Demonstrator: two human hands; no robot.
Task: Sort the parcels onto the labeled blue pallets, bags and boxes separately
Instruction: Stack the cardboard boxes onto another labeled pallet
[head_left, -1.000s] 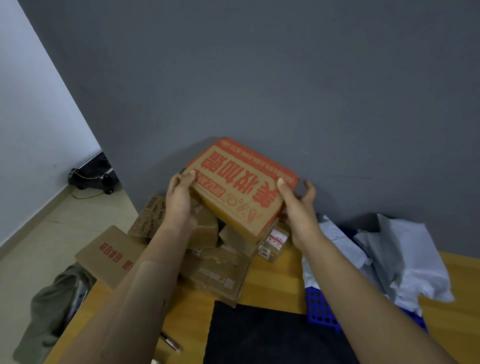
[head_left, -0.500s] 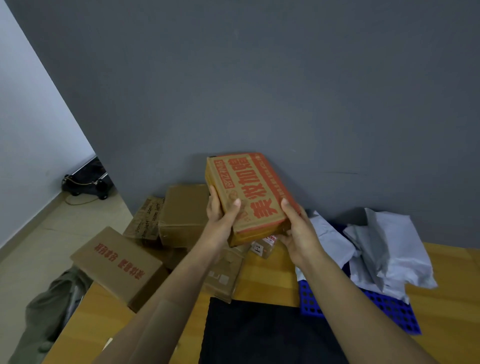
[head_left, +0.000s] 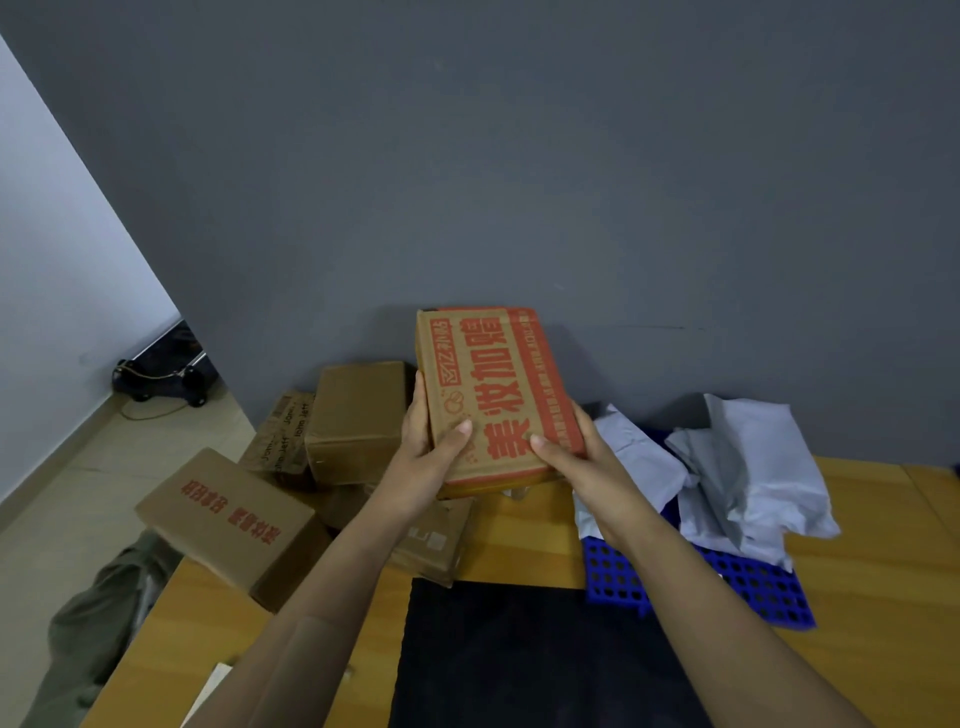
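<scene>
A dark grey wall (head_left: 519, 156) rose behind the wooden surface (head_left: 883, 597); a paler wall (head_left: 62, 249) stood left, above a beige tiled floor (head_left: 78, 499).

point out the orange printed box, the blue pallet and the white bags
orange printed box (head_left: 498, 395), head view, middle of its printed top face
blue pallet (head_left: 769, 597), head view, bare grid near its front edge
white bags (head_left: 769, 467), head view, the large crumpled bag on the right

Reads "美妆加" in big red on the red-print box (head_left: 493, 395). Says "John Jeff" on a brown box (head_left: 284, 431) left of it. Cannot read the rest.
</scene>
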